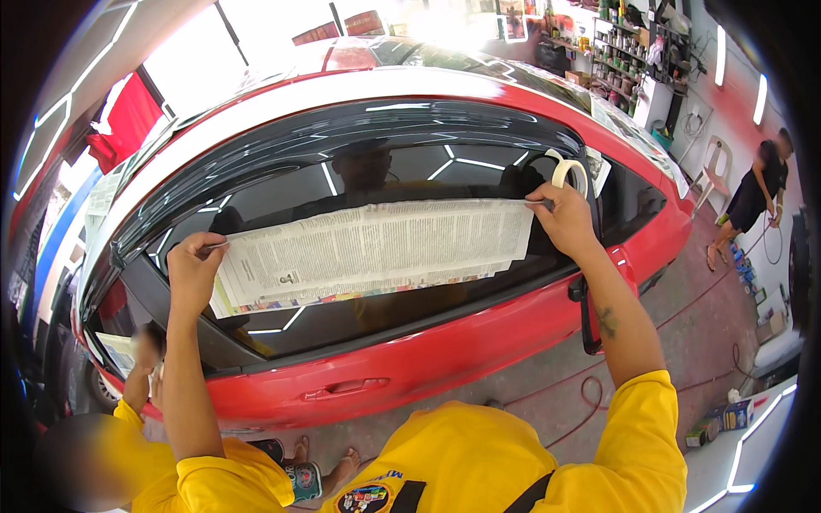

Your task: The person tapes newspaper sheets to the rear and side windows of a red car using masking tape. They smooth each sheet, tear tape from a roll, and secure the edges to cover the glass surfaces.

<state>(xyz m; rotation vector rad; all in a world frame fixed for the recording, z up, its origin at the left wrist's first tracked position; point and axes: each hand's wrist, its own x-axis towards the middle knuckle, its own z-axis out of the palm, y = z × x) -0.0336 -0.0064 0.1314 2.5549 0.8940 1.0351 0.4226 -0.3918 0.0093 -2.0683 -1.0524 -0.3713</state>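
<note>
A long strip of newspaper (376,252) is stretched across the dark side window (282,184) of a red car (445,363). Its upper left corner is pinched between the thumb and finger of my left hand (193,267). At the upper right corner, my right hand (566,224) pinches the paper's edge. Cream rolls of masking tape (571,168) hang at that same hand, seemingly looped on its fingers. The sheet slants slightly, lower on the left, and part of the glass shows below it. Whether the paper touches the glass everywhere, I cannot tell.
Close on my left a co-worker in a yellow shirt (94,466) reaches toward more newspaper (118,350) on the car. A door handle (346,389) lies below the window. A red hose (590,393) crosses the floor; another person (757,184) stands far right, near shelves of cans (617,60).
</note>
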